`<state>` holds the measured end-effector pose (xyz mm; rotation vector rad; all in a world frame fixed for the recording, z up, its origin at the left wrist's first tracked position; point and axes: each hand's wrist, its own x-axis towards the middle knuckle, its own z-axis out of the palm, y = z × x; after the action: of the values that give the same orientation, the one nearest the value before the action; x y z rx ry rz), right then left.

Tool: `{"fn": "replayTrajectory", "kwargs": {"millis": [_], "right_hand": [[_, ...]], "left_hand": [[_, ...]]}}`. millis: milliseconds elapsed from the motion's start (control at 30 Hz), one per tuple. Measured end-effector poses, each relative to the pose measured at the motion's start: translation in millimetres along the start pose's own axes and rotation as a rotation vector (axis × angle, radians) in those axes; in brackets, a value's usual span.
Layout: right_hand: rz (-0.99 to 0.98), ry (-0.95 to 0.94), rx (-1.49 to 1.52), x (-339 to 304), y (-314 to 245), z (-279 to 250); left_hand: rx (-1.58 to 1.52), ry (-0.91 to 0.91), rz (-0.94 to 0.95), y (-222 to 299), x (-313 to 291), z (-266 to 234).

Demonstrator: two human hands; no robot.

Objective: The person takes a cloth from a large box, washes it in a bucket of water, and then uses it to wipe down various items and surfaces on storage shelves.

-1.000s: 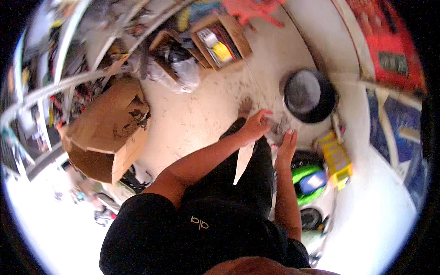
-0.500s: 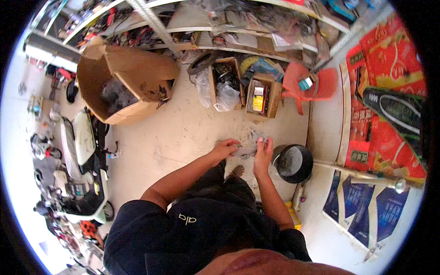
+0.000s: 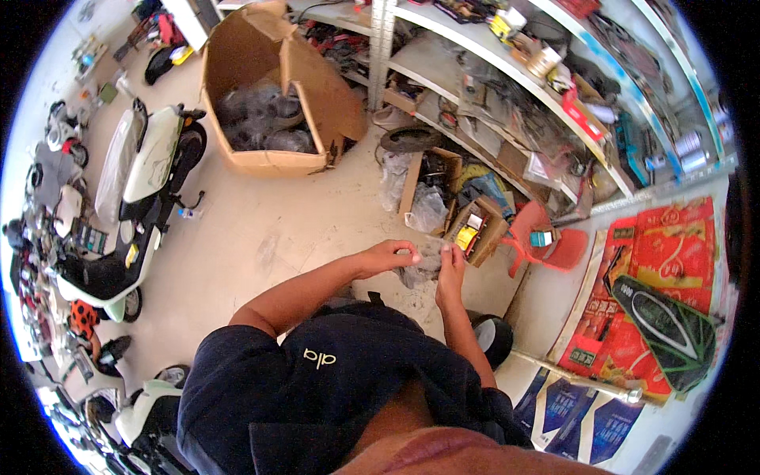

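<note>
Between my two hands hangs a thin, crumpled grey sheet; I cannot tell whether it is cloth or plastic film. My left hand pinches its left side with thumb and fingers. At the opposite side, my right hand grips it with the fingertips raised. The sheet is held in the air in front of my body, above the pale floor. Just beyond the right hand is a small open carton with a yellow package in it.
A big cardboard box holding plastic-wrapped items stands far left of my hands. Metal shelves line the back. A red plastic chair, a black bucket and a horizontal pipe are at right. Scooters stand at left.
My view has swung, so the shelves and boxes sit differently and the bucket is now partly behind my right arm. Both hands still hold the grey sheet, which looks more spread.
</note>
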<state>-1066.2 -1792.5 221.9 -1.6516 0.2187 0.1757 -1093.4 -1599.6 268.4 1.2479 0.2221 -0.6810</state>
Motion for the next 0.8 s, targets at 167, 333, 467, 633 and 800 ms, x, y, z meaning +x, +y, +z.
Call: {"fn": "replayTrajectory", "kwargs": {"millis": [167, 333, 467, 633, 800], "right_hand": [[0.050, -0.251, 0.148, 18.6, -29.4, 96.9], [0.256, -0.568, -0.054, 26.0, -55.4, 166.6], [0.289, -0.851, 0.042, 37.6, -62.1, 204.2], [0.721, -1.227, 0.593, 41.6, -83.8, 250.2], [0.551, -0.932, 0.444, 47.2, -84.7, 298.0]], "left_hand": [[-0.001, 0.098, 0.257, 0.1, -41.4, -86.5], [-0.639, 0.156, 0.386, 11.5, -78.2, -142.1], [-0.658, 0.224, 0.439, 37.5, -98.2, -151.3], [-1.039, 0.291, 0.449, 40.2, -70.2, -148.2], [-0.481, 1.145, 0.471, 71.6, -37.1, -138.5]]}}
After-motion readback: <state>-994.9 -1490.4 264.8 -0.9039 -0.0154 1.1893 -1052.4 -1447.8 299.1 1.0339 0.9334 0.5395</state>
